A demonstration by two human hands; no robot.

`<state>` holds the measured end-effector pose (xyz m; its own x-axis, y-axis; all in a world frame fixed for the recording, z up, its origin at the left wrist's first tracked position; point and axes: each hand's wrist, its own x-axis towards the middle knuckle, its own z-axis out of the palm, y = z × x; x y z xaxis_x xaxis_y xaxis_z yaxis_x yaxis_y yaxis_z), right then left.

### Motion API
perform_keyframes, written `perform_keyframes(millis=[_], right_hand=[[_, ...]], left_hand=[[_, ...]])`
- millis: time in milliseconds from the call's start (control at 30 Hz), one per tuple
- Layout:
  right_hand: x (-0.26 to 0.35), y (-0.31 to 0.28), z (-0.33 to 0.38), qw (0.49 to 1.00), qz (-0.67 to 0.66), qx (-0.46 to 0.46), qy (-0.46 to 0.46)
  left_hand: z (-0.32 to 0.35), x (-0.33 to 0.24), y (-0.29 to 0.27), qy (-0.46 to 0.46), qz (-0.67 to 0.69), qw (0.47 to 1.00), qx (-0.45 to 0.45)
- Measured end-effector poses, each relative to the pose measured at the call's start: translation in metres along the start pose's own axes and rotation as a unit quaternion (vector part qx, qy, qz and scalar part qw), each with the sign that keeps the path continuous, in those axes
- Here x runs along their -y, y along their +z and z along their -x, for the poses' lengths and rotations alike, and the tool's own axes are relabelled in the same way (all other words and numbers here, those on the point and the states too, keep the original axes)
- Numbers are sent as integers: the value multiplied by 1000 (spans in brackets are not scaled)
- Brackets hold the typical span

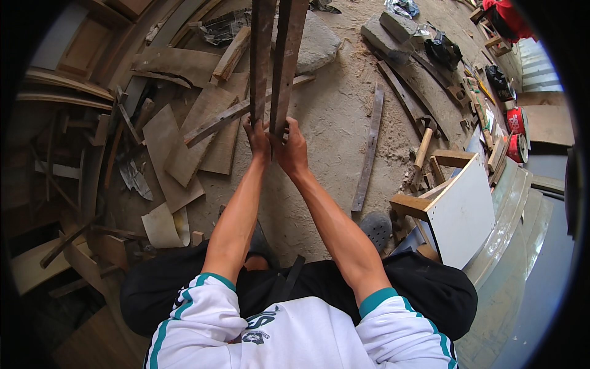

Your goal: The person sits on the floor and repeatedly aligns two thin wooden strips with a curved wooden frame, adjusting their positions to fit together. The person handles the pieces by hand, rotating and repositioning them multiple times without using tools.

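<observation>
My left hand (259, 140) is closed around the lower end of a long dark wooden batten (262, 55). Beside it, my right hand (291, 147) grips a second dark batten (286, 58). Both battens stretch away from me past the top edge, side by side with a narrow gap between them. My hands are close together, almost touching, and the fingertips are partly hidden behind the wood. A paler wooden strip (221, 121) lies aslant on the boards below the battens.
Flat wood offcuts (200, 132) cover the ground at left. A single wooden strip (369, 147) lies right of my hands, near a hammer (423, 147). A white-topped wooden frame (464, 212) and glass sheets (504, 215) are at right. Stone slabs (316, 46) lie ahead.
</observation>
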<state>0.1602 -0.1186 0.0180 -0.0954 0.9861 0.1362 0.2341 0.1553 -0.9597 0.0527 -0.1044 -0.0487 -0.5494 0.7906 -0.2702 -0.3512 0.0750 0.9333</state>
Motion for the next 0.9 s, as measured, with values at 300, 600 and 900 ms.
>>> perform_keyframes(millis=[300,600,900], right_hand=[[-9,-3,-2,1000,-12,-12,-13],[-5,1,-1,1000,7,-1,-14],[-5,3,-2,1000,9,0,-18]], left_hand=[[9,-4,12,-11,-14,1000,2],[-6,15,1,28,1,1000,14],[-10,20,-3,6,52,999,12]])
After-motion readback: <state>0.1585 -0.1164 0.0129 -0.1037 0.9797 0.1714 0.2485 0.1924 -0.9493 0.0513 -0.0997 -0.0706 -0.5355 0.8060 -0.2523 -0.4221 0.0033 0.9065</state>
